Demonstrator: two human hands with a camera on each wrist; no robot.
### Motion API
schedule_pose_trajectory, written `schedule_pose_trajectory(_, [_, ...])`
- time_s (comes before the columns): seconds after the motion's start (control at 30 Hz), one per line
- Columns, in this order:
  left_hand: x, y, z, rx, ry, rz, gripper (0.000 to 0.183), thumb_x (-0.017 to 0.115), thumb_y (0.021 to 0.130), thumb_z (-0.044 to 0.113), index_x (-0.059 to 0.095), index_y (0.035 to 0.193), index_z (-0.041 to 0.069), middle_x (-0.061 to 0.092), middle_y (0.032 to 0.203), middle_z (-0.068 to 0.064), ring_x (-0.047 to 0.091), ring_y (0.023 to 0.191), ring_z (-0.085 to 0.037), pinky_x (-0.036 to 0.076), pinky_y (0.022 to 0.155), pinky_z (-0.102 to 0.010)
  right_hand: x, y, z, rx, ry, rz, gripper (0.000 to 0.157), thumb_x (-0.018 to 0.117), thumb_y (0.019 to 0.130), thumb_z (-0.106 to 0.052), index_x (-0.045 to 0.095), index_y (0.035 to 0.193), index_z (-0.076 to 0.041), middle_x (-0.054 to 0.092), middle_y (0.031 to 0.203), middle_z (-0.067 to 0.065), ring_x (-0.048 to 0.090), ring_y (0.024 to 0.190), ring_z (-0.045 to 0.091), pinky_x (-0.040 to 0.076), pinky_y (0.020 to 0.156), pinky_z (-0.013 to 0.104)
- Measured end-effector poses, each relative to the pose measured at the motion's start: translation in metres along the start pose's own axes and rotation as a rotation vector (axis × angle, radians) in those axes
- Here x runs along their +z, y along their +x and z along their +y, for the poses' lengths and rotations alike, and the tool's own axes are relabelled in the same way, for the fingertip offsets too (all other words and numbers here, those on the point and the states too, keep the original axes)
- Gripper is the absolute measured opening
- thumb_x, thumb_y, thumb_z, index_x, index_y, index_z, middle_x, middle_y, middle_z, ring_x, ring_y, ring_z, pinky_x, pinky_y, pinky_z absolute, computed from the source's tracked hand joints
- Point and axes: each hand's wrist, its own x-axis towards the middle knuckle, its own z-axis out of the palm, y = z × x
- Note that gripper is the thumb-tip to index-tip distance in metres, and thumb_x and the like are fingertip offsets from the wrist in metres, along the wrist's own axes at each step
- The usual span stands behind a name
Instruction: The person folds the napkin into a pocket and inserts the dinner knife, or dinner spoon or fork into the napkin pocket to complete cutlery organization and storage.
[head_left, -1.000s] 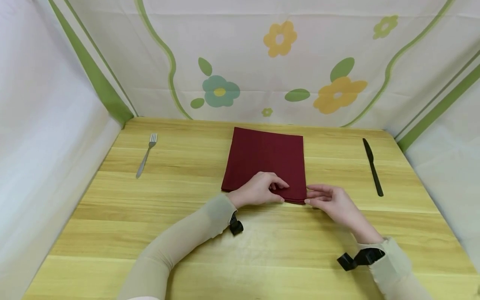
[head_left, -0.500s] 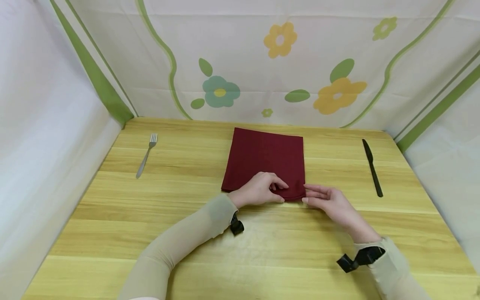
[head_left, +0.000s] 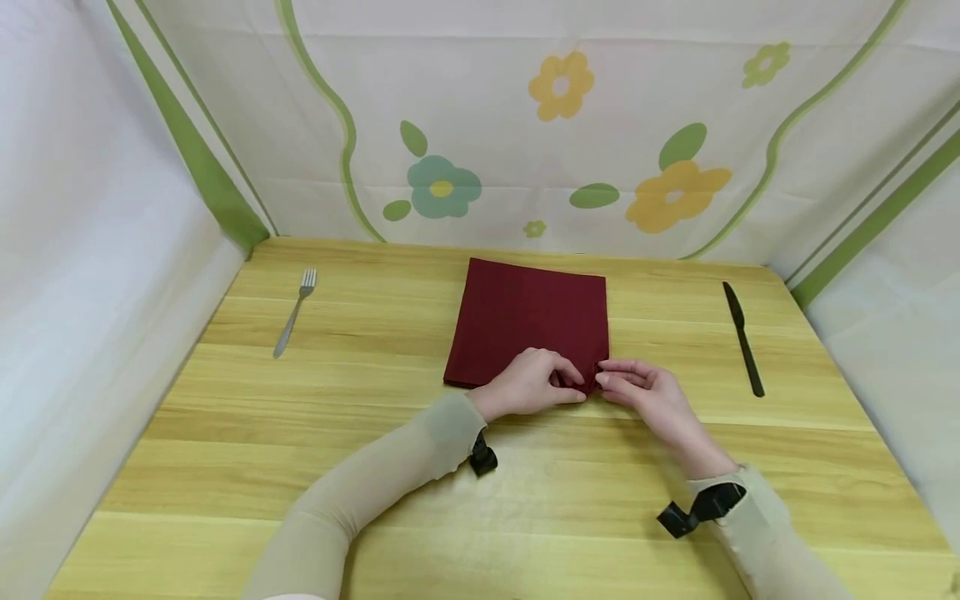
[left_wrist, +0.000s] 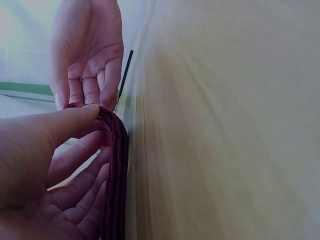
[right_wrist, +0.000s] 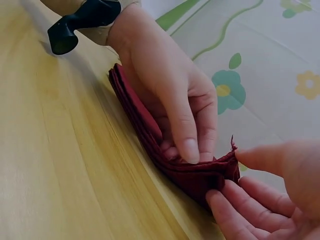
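Observation:
A folded dark red cloth napkin (head_left: pixel 536 308) lies at the far middle of the table. My right hand (head_left: pixel 651 398) pinches its near right corner between thumb and fingers; the layers there bend upward, clear of the wood. In the right wrist view the raised corner (right_wrist: pixel 225 170) sits bunched in those fingertips. My left hand (head_left: pixel 528 382) rests on the napkin close beside that corner, its fingers loosely bent. In the left wrist view the left thumb (left_wrist: pixel 70 122) touches the curled layered edge, while the other fingers lie over the cloth, partly hidden.
A silver fork (head_left: pixel 296 312) lies far left on the wooden table (head_left: pixel 360 350). At far right is a black knife (head_left: pixel 742 337). White curtains (head_left: pixel 510 117) with a flower print stand behind and along both sides. A small black camera (head_left: pixel 705 507) sits on each wrist.
My right hand has moved left and slightly up, bringing the napkin's near right corner inward. My left hand has shifted a little to the right, toward that corner.

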Motion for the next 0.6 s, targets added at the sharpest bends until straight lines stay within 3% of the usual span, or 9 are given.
schedule_pose_trajectory(0.2, [0.0021,0.0024,0.0032,-0.029,-0.043,0.003,0.018,0.078,0.094,0.027,0.080,0.106,0.014,0.072,0.092,0.013,0.062,0.078,0.004,0.049,0.070,-0.014,0.0010,0.0001,0.0016,-0.030,0.010,0.001,0.044,0.068,0.100,-0.010,0.054,0.134,0.014,0.068,0.119,0.021,0.068,0.103,0.012,0.055,0.090,0.031])
schedule_pose_trajectory(0.47, [0.0038,0.0027,0.0048,-0.032,-0.057,0.027,0.016,0.072,0.098,0.026,0.079,0.107,0.014,0.072,0.094,0.013,0.061,0.077,0.003,0.049,0.070,-0.016,0.0028,0.0012,0.0034,-0.024,0.005,0.011,0.044,0.070,0.099,-0.012,0.056,0.132,0.013,0.071,0.110,0.010,0.069,0.100,0.014,0.056,0.088,0.031])
schedule_pose_trajectory(0.6, [0.0048,0.0037,0.0045,-0.040,-0.058,0.050,0.017,0.067,0.101,0.025,0.077,0.109,0.014,0.071,0.096,0.012,0.061,0.079,0.002,0.048,0.070,-0.016,0.0032,0.0007,0.0028,-0.028,0.013,0.011,0.041,0.068,0.100,-0.008,0.055,0.131,0.015,0.071,0.110,0.014,0.069,0.100,0.014,0.056,0.088,0.033])
